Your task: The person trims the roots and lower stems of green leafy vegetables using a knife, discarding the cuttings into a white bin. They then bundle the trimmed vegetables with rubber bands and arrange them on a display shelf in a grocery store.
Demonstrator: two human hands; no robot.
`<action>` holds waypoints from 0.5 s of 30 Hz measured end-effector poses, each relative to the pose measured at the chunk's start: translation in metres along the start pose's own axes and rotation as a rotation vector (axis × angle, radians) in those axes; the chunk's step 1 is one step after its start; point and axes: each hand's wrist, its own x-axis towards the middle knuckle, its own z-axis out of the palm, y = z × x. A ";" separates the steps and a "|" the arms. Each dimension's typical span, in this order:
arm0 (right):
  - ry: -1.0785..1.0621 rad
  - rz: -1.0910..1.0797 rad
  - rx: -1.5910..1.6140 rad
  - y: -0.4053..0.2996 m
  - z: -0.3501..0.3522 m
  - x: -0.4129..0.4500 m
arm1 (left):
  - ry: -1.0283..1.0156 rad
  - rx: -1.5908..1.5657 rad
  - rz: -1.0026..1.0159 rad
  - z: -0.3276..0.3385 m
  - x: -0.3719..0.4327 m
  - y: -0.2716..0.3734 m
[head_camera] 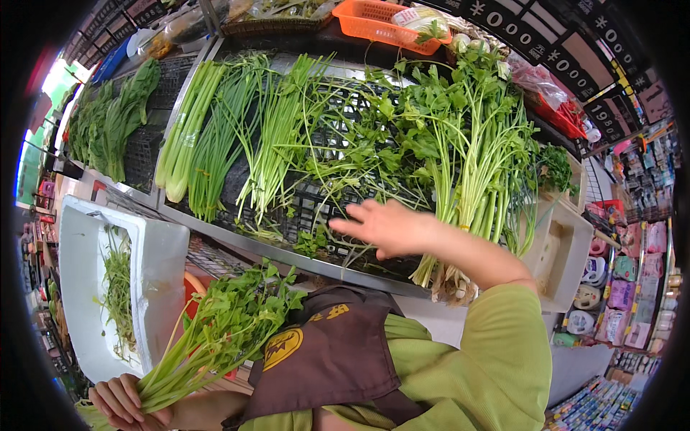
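Observation:
At the lower left my left hand point(126, 404) grips the stalks of a bunch of leafy celery point(215, 336), its leaves slanting up towards the brown apron. My right hand point(380, 229), slightly blurred, reaches over the black plastic grid point(302, 215) of the vegetable display with its fingers apart and nothing in them. Loose celery sprigs point(372, 156) lie scattered just beyond it, and a small leafy scrap point(312, 243) is beside its fingertips. To its right, below my forearm, are large bunches of celery point(474, 167) with pale roots.
Thick celery stalks point(188, 134), garlic chives point(215, 167) and thin celery point(275, 145) line the display's left. A white foam box point(97, 215) holding wilted greens stands beside its metal edge point(259, 252). Behind sits an orange basket point(372, 27). A pale plastic bin point(560, 248) is at right.

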 end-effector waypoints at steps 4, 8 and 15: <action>0.288 0.063 0.278 0.071 -0.057 0.049 | 0.000 0.004 0.005 0.007 -0.005 -0.001; 0.792 0.400 0.583 0.168 -0.070 0.132 | -0.016 -0.021 -0.012 0.012 -0.007 0.000; 0.365 0.726 0.510 0.163 -0.072 0.231 | 0.042 0.051 0.007 0.016 -0.023 0.010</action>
